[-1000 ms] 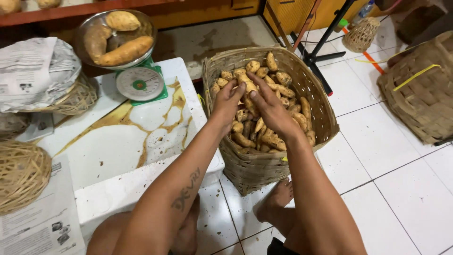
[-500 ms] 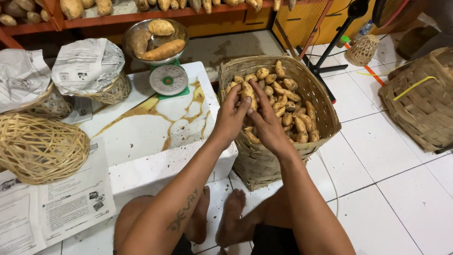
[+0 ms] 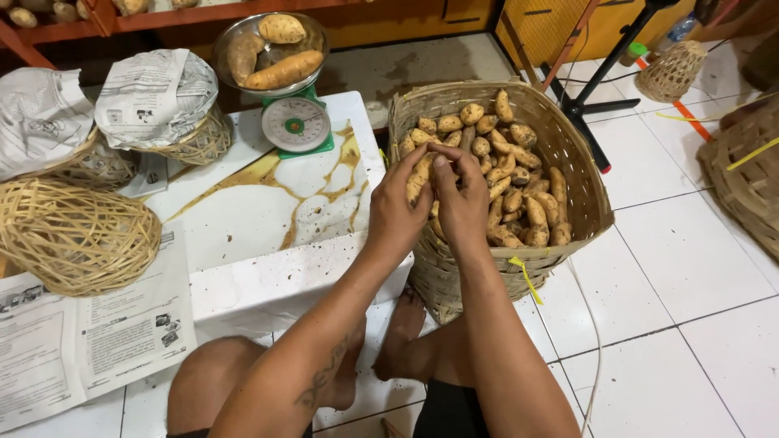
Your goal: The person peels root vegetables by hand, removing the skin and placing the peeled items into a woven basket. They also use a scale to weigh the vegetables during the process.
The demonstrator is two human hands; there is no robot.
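White tiled floor point(image 3: 714, 268); both hands point(image 3: 430, 207) together over basket point(image 3: 584, 203), apparently pinching sweet potato point(image 3: 419, 174).

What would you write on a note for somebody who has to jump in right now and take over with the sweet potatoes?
Left hand: raised over the near rim of the big woven bamboo basket, fingers closed around one tan sweet potato.
Right hand: right beside it, fingertips touching the same sweet potato.
The basket stands on the white tiled floor, full of small tan sweet potatoes.
Done: three larger sweet potatoes lie in the round metal pan of the green dial scale on the low white table.
Left: the many tubers in the basket.
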